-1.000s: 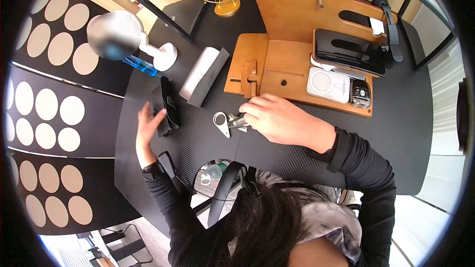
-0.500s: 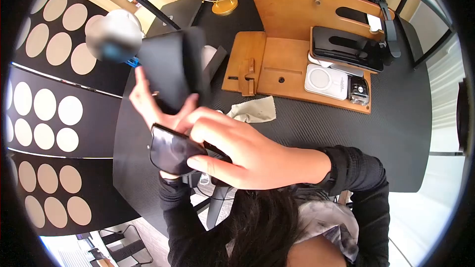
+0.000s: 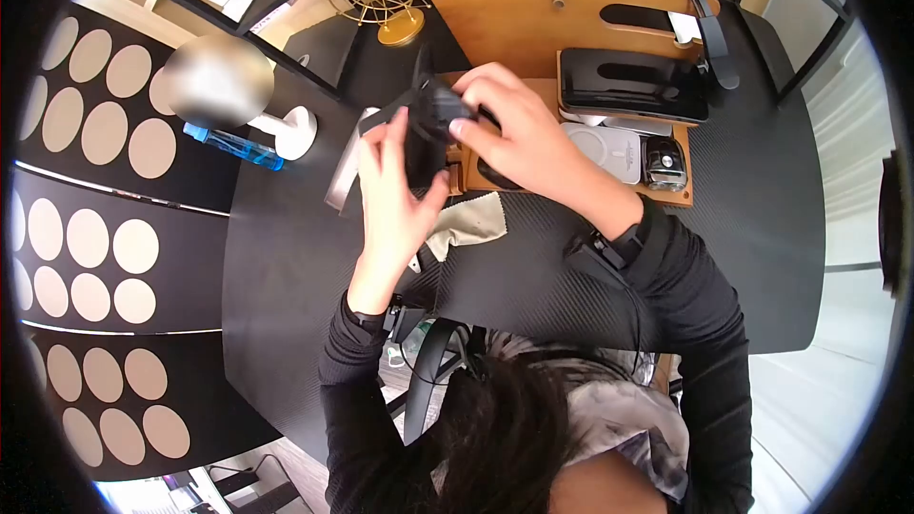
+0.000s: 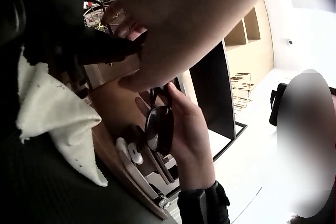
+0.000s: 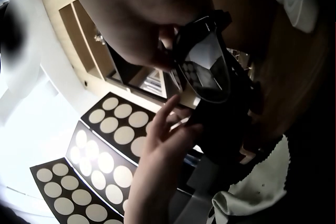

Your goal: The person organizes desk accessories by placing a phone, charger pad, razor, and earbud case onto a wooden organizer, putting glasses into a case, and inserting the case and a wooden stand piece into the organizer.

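Observation:
My left hand grips a black, soft-looking glasses case, thumb on one side and fingers on the other. Close to its right, my right hand holds a pair of dark sunglasses by the frame. A large dark lens shows beneath that hand in the right wrist view, right beside the case. Both hands are raised over the desk, in front of the wooden organizer. Below them a pale, crumpled cleaning cloth with jagged edges lies on the black desk.
The organizer bears a black phone-like slab, a white round-pad charger, a watch and headphones. Leftward stand a white lamp, a blue bottle and a partly hidden box. A golden wheel ornament is behind.
My left hand took the case off the desk, and the right hand came to hold the sunglasses. Both then moved away from the body and rightward. The cloth now lies where the right hand was.

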The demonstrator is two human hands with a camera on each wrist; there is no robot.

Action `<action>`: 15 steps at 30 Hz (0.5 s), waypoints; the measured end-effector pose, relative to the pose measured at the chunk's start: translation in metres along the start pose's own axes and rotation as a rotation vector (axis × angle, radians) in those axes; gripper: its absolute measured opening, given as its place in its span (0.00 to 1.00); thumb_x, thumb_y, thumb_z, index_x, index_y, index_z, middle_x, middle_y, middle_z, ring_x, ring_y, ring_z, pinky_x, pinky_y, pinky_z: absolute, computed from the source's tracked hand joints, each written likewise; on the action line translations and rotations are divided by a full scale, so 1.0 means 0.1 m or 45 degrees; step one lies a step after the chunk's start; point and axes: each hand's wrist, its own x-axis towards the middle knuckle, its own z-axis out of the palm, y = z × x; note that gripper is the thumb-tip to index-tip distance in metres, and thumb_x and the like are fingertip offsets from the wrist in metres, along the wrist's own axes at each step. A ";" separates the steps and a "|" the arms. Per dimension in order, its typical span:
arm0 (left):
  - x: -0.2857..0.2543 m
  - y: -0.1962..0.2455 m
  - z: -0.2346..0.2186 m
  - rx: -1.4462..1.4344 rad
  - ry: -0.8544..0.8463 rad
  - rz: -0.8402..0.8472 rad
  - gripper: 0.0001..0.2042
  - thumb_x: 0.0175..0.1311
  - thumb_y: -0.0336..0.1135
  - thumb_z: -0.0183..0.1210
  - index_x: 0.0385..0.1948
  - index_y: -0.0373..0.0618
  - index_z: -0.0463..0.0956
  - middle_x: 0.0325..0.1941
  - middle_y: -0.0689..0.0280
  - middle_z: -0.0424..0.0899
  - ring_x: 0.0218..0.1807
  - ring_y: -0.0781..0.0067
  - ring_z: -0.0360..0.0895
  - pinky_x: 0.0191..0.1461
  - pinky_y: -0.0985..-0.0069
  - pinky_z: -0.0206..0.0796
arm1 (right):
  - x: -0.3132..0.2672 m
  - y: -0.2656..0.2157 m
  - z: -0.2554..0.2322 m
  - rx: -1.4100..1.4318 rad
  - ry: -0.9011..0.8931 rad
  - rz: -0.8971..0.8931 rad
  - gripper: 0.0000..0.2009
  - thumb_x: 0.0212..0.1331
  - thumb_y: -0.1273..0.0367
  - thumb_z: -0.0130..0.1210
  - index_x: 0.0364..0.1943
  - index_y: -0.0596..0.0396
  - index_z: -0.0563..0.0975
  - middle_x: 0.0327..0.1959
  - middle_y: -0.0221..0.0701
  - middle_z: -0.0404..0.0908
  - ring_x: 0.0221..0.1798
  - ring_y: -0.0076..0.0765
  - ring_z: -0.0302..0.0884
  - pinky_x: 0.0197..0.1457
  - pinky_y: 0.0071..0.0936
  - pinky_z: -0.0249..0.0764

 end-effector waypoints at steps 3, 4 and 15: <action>-0.01 -0.02 0.01 0.025 -0.094 -0.034 0.35 0.47 0.33 0.70 0.61 0.42 0.67 0.55 0.52 0.68 0.55 0.47 0.71 0.57 0.60 0.67 | 0.01 -0.07 -0.09 0.223 -0.559 -0.225 0.12 0.52 0.69 0.62 0.27 0.61 0.70 0.35 0.40 0.71 0.37 0.48 0.72 0.43 0.39 0.69; 0.02 -0.12 0.04 0.085 -0.057 0.001 0.32 0.50 0.34 0.69 0.60 0.42 0.68 0.53 0.52 0.70 0.52 0.47 0.72 0.55 0.60 0.68 | 0.00 -0.11 -0.08 0.369 -0.798 -0.218 0.12 0.51 0.67 0.62 0.26 0.61 0.72 0.33 0.41 0.72 0.37 0.47 0.72 0.44 0.39 0.69; 0.18 -0.47 -0.20 -0.437 -0.014 -0.482 0.18 0.69 0.31 0.56 0.58 0.38 0.69 0.51 0.60 0.79 0.44 0.75 0.79 0.33 0.80 0.78 | -0.58 0.03 0.40 -0.272 -0.957 -0.110 0.14 0.51 0.69 0.63 0.37 0.67 0.78 0.45 0.45 0.76 0.53 0.49 0.72 0.56 0.41 0.71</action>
